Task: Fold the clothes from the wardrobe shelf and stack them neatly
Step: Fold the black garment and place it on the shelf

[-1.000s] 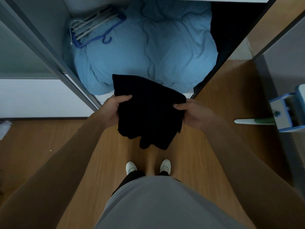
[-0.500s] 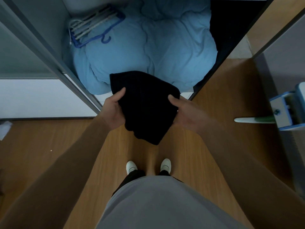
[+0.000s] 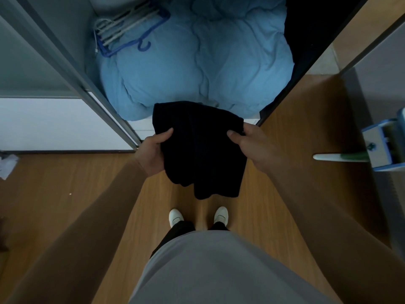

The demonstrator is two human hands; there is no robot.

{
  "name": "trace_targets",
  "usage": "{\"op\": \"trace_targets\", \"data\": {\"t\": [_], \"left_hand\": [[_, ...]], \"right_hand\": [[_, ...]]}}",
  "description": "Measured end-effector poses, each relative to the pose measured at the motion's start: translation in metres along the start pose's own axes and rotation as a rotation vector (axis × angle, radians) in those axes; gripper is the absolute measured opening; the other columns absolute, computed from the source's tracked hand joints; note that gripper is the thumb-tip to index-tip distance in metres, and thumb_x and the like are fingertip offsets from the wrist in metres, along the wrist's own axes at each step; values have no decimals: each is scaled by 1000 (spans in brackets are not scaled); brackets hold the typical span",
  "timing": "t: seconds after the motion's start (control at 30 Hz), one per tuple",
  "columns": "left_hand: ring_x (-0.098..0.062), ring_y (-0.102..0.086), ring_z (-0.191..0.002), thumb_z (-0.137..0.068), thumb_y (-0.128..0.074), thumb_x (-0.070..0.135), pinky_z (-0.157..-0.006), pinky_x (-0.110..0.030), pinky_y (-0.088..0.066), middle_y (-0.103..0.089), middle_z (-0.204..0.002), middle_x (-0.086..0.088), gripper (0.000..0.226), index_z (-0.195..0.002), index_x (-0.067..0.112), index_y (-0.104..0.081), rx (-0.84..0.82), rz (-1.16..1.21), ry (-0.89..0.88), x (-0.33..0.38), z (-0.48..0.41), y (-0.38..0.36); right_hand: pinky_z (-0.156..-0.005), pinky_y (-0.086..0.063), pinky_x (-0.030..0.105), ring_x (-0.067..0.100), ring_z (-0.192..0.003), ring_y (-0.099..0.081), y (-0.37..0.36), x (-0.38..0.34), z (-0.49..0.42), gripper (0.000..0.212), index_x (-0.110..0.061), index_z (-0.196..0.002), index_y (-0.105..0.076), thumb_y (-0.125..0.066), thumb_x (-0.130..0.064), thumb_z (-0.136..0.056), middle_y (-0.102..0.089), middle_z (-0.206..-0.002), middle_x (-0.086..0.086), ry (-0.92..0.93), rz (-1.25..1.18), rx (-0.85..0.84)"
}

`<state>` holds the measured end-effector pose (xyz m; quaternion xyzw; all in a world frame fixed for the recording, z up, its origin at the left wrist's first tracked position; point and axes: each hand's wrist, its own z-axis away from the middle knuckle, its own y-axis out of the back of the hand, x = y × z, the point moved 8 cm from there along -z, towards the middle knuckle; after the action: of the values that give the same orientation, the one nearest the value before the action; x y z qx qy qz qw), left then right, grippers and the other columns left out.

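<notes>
A black garment [image 3: 200, 148] hangs folded between my two hands in front of the open wardrobe, above the wooden floor. My left hand [image 3: 152, 151] grips its left edge with the thumb on top. My right hand [image 3: 252, 145] grips its right edge near the upper corner, thumb pressed on the cloth. The lower part of the garment droops toward my white shoes [image 3: 176, 217].
A light blue duvet [image 3: 197, 69] fills the wardrobe bottom, with a bundle of blue and white hangers [image 3: 129, 29] on its left. A grey sliding door frame [image 3: 72, 69] runs at the left. A blue and white mop head [image 3: 381, 148] stands at the right.
Both hands have shifted on the black garment and drawn it slightly down and toward me; the cloth now hangs longer and wider than half a second ago.
</notes>
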<state>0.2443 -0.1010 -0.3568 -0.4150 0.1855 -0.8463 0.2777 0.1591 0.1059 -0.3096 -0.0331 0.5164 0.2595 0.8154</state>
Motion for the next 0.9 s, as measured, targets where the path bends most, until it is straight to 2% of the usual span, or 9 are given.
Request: {"op": "trace_targets", "data": {"t": [0.13,0.2,0.3,0.37,0.43,0.57,0.7,0.8,0.9], "left_hand": [[-26,-66,-115,-94,-62,36,-87,-37,-56,-70,-124,-6,39,-127,16,-65,15,36,-7,1,-2,4],[-27,-65,-117,-93,-63,37,-86,-37,-57,-68,-127,-7,39,-125,16,-67,13,67,-21,3,-3,6],[-27,-61,-124,-90,-66,43,-94,-40,-54,-63,-135,-7,49,-132,19,-63,-5,99,-47,5,-4,4],[-27,-60,-124,-89,-66,46,-97,-41,-52,-63,-136,-7,52,-134,19,-62,-48,70,-59,7,-4,2],[-26,-64,-117,-88,-69,41,-93,-40,-53,-67,-126,-7,50,-130,16,-63,-125,3,-49,8,-2,-3],[-24,-67,-103,-90,-58,13,-87,-39,-56,-70,-109,-6,40,-131,12,-56,-225,-89,-47,11,1,-11],[-25,-67,-102,-91,-51,8,-90,-39,-55,-70,-108,-7,35,-124,14,-63,-259,-67,-23,6,0,-26],[-20,-72,-83,-89,-62,16,-72,-31,-58,-73,-91,-7,17,-100,11,-74,-205,-129,61,-5,-5,-34],[-22,-72,-82,-84,-65,10,-70,-31,-59,-72,-94,-11,25,-109,4,-67,-106,-170,95,-11,-10,-31]], "right_hand": [[-91,-53,42,24,-97,-66,-3,-7,-1,30,-5,-118,-60,-47,-29,-105,-68,-108,15,98,315,69],[-89,-53,35,20,-97,-65,-4,-10,-2,32,-6,-120,-58,-45,-31,-106,-67,-107,12,133,362,88],[-83,-52,20,16,-100,-66,-12,-15,-1,31,-10,-127,-58,-45,-28,-106,-69,-110,5,158,205,43],[-94,-51,24,14,-109,-65,-18,-14,-1,33,-16,-134,-56,-47,-29,-105,-68,-119,1,138,33,8],[-100,-50,30,15,-114,-65,-22,-10,-3,35,-18,-137,-56,-49,-29,-105,-68,-124,1,82,-194,-9],[-102,-51,36,18,-113,-67,-18,3,-7,39,-19,-138,-56,-54,-34,-102,-70,-124,1,-73,-592,39],[-105,-50,41,22,-115,-66,-16,11,-9,43,-16,-139,-55,-55,-37,-101,-68,-126,5,-146,-650,100],[-101,-52,40,21,-109,-69,-20,9,-8,38,-16,-131,-62,-57,-36,-100,-72,-119,5,-110,-614,105],[-98,-55,36,17,-104,-71,-14,7,-6,35,-19,-127,-65,-58,-39,-99,-75,-113,2,-78,-533,137]]}}
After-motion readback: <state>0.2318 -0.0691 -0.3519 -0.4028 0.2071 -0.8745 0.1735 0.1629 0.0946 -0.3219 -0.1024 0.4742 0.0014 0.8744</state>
